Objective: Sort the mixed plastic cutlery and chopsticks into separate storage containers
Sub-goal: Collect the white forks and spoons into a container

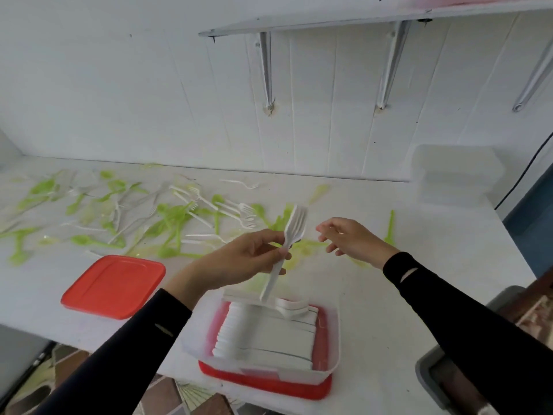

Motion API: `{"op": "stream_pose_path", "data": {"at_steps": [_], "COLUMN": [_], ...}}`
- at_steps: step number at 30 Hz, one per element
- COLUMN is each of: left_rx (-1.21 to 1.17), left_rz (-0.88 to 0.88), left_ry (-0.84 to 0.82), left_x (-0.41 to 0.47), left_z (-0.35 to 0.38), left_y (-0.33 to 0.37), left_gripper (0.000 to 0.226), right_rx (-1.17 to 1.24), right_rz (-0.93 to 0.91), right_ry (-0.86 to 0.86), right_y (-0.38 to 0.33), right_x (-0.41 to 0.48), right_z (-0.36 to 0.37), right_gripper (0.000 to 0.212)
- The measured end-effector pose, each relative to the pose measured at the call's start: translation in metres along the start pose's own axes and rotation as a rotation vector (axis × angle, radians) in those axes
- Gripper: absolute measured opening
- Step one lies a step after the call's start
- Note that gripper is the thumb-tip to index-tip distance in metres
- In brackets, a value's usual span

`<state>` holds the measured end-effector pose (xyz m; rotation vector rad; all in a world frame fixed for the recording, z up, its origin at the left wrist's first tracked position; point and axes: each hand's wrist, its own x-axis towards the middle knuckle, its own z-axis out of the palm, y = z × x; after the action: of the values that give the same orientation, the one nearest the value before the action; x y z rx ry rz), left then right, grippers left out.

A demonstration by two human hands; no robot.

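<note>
Left hand (242, 259) pinching upright white fork (287, 247) above container (332, 348), right hand (353, 238) loosely spread.

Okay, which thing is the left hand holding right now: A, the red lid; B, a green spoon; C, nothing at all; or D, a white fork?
D: the left hand pinches a white fork by its handle, tines up, above the clear container of white cutlery.
</note>
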<state>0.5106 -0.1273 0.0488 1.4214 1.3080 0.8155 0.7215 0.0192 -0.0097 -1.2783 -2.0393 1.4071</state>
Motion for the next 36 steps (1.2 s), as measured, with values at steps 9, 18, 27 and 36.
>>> {"op": "stream_pose_path", "data": {"at_steps": [9, 18, 27, 36], "left_rx": [0.961, 1.147, 1.022, 0.524], "left_rz": [0.107, 0.156, 0.161, 0.279], "left_ry": [-0.183, -0.151, -0.154, 0.205], "left_x": [-0.026, -0.021, -0.013, 0.005], "left_z": [0.012, 0.018, 0.009, -0.084], "left_y": [-0.043, -0.060, -0.061, -0.051], "left_gripper": [0.030, 0.017, 0.019, 0.009], "right_rx": [-0.133, -0.298, -0.358, -0.388], "right_rz": [0.017, 0.016, -0.029, -0.069], "right_ry": [0.024, -0.022, -0.049, -0.106], "right_y": [0.011, 0.018, -0.001, -0.033], "right_x": [-0.010, -0.013, 0.004, 0.052], "right_z": [0.009, 0.017, 0.028, 0.065], "right_gripper": [0.022, 0.018, 0.018, 0.016]}}
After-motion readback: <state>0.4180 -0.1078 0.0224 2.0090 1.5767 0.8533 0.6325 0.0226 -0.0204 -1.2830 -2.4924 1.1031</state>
